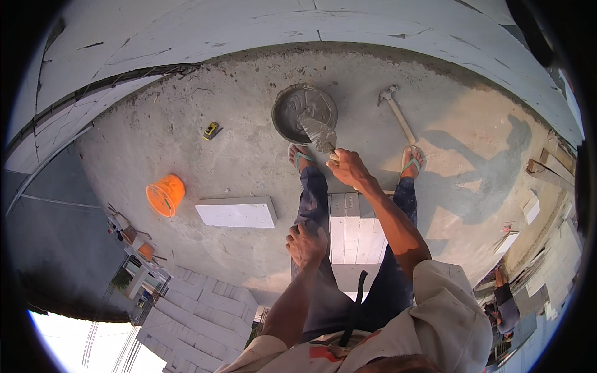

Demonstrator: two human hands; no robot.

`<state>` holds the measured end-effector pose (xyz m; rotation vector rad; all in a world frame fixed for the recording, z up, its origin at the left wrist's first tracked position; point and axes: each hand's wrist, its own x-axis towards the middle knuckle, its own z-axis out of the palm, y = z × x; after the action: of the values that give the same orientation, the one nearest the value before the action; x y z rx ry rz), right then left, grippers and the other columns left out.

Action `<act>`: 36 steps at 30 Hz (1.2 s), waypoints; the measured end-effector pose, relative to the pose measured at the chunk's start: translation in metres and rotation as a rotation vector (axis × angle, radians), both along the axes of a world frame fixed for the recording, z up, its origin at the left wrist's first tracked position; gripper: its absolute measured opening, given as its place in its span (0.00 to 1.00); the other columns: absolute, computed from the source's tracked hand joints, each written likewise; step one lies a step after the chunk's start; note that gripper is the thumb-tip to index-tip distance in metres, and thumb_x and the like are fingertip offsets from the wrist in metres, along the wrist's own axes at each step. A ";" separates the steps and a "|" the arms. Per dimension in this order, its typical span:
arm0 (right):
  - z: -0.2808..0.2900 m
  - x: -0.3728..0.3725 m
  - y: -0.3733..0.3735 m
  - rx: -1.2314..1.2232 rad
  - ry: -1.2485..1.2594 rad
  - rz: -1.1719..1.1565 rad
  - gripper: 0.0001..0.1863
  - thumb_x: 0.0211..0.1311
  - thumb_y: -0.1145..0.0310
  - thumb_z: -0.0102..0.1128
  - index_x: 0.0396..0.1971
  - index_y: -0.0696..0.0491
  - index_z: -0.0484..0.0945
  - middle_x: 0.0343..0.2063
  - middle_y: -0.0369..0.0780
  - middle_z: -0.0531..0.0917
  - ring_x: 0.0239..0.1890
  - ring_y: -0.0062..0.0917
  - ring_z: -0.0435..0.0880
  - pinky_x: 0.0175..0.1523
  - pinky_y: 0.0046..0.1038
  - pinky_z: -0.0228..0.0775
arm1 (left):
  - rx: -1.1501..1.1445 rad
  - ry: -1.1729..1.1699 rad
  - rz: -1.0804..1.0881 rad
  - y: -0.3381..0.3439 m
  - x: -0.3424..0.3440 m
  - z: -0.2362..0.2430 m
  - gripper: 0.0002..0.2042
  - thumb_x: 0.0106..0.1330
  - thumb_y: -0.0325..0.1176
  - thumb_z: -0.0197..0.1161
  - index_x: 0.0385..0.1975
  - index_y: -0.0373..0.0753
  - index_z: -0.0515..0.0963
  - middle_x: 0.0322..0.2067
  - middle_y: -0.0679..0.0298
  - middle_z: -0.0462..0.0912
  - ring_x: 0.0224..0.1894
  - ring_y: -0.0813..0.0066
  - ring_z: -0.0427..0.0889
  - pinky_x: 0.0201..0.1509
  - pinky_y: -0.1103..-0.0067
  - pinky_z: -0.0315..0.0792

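Observation:
My right hand (350,169) is closed round the handle of a pointed trowel (321,134). Grey wet mortar coats the blade, whose tip reaches over the near rim of a round dark tub (278,118). Inside the tub lies wet grey mortar (308,102), smooth and swirled. My left hand (306,244) rests on my left knee, fingers somewhat bent and apart, with nothing seen in it. Between my legs sit several pale blocks (351,231) side by side.
Right of the tub lies a hammer (398,115). A yellow and black tape measure (211,130), an orange bucket (166,194) and a single white block (236,212) are to the left. A pale block wall (267,31) curves along the far side. Another person (505,304) is at lower right.

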<state>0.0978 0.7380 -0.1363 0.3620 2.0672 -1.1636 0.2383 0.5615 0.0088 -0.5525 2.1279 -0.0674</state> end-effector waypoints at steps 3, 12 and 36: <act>-0.048 -0.038 -0.060 0.176 -0.058 0.106 0.17 0.67 0.63 0.64 0.46 0.62 0.83 0.43 0.59 0.88 0.49 0.54 0.89 0.53 0.48 0.83 | 0.014 -0.003 0.037 -0.013 0.002 0.000 0.33 0.66 0.55 0.63 0.65 0.39 0.73 0.57 0.48 0.75 0.60 0.46 0.75 0.64 0.57 0.69; -0.162 -0.054 -0.133 0.410 0.109 0.391 0.14 0.68 0.70 0.61 0.48 0.62 0.84 0.42 0.53 0.89 0.48 0.45 0.92 0.50 0.44 0.86 | 0.039 -0.033 0.127 -0.040 0.006 -0.002 0.33 0.66 0.54 0.66 0.67 0.43 0.71 0.58 0.50 0.74 0.60 0.46 0.75 0.64 0.56 0.70; 0.135 0.024 0.205 -0.271 0.443 -0.394 0.21 0.70 0.54 0.69 0.41 0.61 0.79 0.26 0.44 0.81 0.27 0.24 0.76 0.32 0.35 0.70 | -0.138 0.026 -0.158 0.046 0.019 -0.006 0.34 0.61 0.59 0.67 0.59 0.39 0.76 0.56 0.51 0.76 0.59 0.50 0.77 0.60 0.58 0.72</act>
<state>0.1218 0.9430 -0.0009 0.4196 2.2236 -1.8786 0.2571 0.6073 0.0027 -0.4664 2.2003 -0.2982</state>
